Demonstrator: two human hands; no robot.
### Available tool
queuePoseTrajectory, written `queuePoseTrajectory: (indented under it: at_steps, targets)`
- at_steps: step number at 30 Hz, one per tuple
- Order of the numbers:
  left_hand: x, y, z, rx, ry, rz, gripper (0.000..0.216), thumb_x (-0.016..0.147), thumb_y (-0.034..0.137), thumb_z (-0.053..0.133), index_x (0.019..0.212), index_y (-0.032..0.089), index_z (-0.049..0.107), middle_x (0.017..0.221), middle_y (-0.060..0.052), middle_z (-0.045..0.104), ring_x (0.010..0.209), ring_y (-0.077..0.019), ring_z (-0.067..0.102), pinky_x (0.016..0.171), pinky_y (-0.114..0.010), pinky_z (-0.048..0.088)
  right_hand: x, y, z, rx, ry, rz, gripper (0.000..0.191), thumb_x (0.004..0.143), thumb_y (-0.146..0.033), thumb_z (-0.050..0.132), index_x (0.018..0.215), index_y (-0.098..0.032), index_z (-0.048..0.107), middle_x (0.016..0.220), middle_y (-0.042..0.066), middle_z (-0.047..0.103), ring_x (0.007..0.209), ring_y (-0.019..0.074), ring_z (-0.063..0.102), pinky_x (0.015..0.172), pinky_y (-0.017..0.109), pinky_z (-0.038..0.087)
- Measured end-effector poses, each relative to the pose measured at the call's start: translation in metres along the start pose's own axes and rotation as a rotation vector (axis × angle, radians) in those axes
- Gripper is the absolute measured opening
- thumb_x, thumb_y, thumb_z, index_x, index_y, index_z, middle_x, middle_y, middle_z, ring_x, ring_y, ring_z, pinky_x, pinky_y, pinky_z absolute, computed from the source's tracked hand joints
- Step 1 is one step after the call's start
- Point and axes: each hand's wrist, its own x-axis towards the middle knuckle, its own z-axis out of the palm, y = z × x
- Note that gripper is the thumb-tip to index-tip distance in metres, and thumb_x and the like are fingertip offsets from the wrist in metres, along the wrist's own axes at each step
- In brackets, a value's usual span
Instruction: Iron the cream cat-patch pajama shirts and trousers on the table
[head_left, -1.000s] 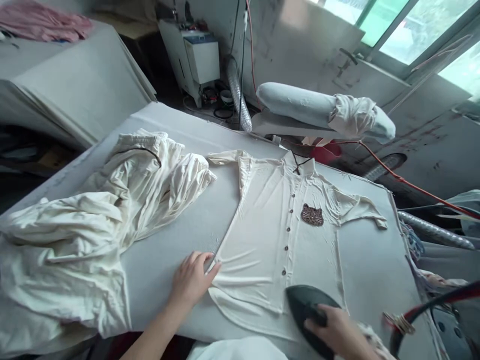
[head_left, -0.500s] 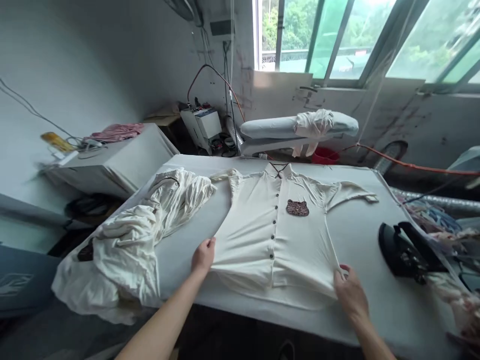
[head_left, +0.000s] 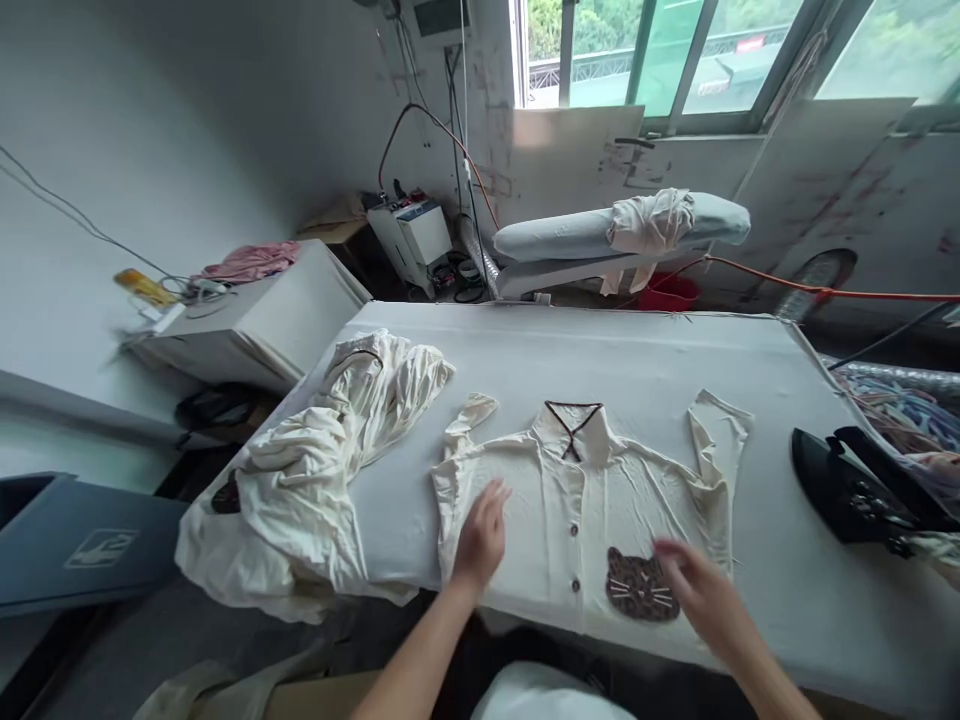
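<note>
A cream button-up shirt [head_left: 525, 520] lies front side up on the white-covered table, its dark-trimmed collar towards the back. Its lower part drops out of sight past the table's front edge. A leopard-print cat-face patch [head_left: 641, 588] sits on the chest. Over the side of the shirt, my left hand [head_left: 481, 535] is open, fingers stretched out; whether it touches the cloth I cannot tell. Beside the patch, my right hand [head_left: 697, 590] is open and slightly blurred, holding nothing that shows.
A heap of crumpled cream garments [head_left: 315, 480] covers the table's left side. On the right rests a black iron [head_left: 862, 490]. Behind the white table [head_left: 637, 350] stands a padded sleeve board [head_left: 562, 235] with cloth wrapped on it. A blue-grey bin [head_left: 90, 550] stands at left.
The shirt has slid towards me, so its lower half now hangs off the front edge. Both hands have let go of its sides and moved up beside the chest.
</note>
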Motion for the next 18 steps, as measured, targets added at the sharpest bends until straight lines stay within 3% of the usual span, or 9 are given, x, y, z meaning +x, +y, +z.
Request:
queuePoseTrajectory:
  at_steps: [3,5,7,10,13,15,18]
  targets:
    - [0.093,0.001,-0.012,0.229,-0.038,0.008,0.044,0.091,0.013,0.041,0.128,0.014,0.065,0.145,-0.017,0.058,0.139,-0.0295,0.05,0.118,-0.049,0.04,0.1,-0.099,0.018,0.124,-0.006,-0.071,0.04,0.085,-0.03,0.037,0.112,-0.022,0.065,0.099,0.011,0.074,0.088,0.0248,0.071,0.088,0.04,0.056]
    - [0.123,-0.014,-0.031,0.376,-0.144,0.02,0.033,0.091,0.022,0.055,0.121,0.016,0.068,0.136,-0.017,0.063,0.13,-0.0305,0.056,0.11,-0.045,0.044,0.157,-0.144,0.044,0.094,0.0,-0.035,0.05,0.081,-0.021,0.043,0.129,-0.017,0.058,0.119,0.013,0.07,0.096,0.0214,0.07,0.09,0.034,0.053]
    - [0.135,-0.035,-0.057,0.462,-0.353,0.017,0.024,0.09,0.036,0.063,0.106,0.019,0.071,0.118,-0.013,0.071,0.112,-0.0293,0.065,0.095,-0.038,0.051,0.2,-0.169,0.073,0.054,-0.042,0.018,0.052,0.076,-0.017,0.053,0.127,-0.014,0.06,0.115,0.015,0.071,0.094,0.0223,0.068,0.085,0.032,0.051]
    - [0.145,-0.069,-0.099,0.508,-0.583,-0.081,0.031,0.093,0.047,0.058,0.082,0.021,0.069,0.091,-0.008,0.074,0.089,-0.0261,0.069,0.075,-0.032,0.048,0.239,-0.181,0.105,0.023,-0.114,0.063,0.028,0.075,-0.016,0.06,0.1,-0.013,0.071,0.094,0.014,0.074,0.085,0.0237,0.067,0.078,0.031,0.049]
    - [0.155,-0.087,-0.119,0.539,-0.543,-0.17,0.033,0.093,0.047,0.056,0.074,0.022,0.066,0.082,-0.005,0.073,0.082,-0.025,0.068,0.072,-0.031,0.044,0.255,-0.179,0.115,0.024,-0.102,0.071,0.022,0.083,-0.022,0.058,0.098,-0.013,0.072,0.097,0.014,0.075,0.087,0.0233,0.067,0.078,0.03,0.049]
    - [0.165,-0.077,-0.108,0.528,-0.404,-0.146,0.022,0.091,0.039,0.06,0.079,0.022,0.068,0.089,-0.006,0.074,0.089,-0.026,0.067,0.078,-0.033,0.046,0.257,-0.169,0.105,0.037,-0.106,0.035,0.026,0.088,-0.028,0.057,0.106,-0.016,0.071,0.099,0.01,0.075,0.088,0.0205,0.068,0.077,0.027,0.049]
    - [0.184,-0.018,-0.053,0.298,-0.249,0.071,0.016,0.092,0.022,0.055,0.098,0.021,0.07,0.111,-0.008,0.073,0.108,-0.0251,0.064,0.096,-0.036,0.045,0.24,-0.135,0.062,0.024,-0.055,-0.021,0.036,0.094,-0.027,0.042,0.121,-0.02,0.065,0.109,0.005,0.074,0.099,0.016,0.068,0.083,0.024,0.05]
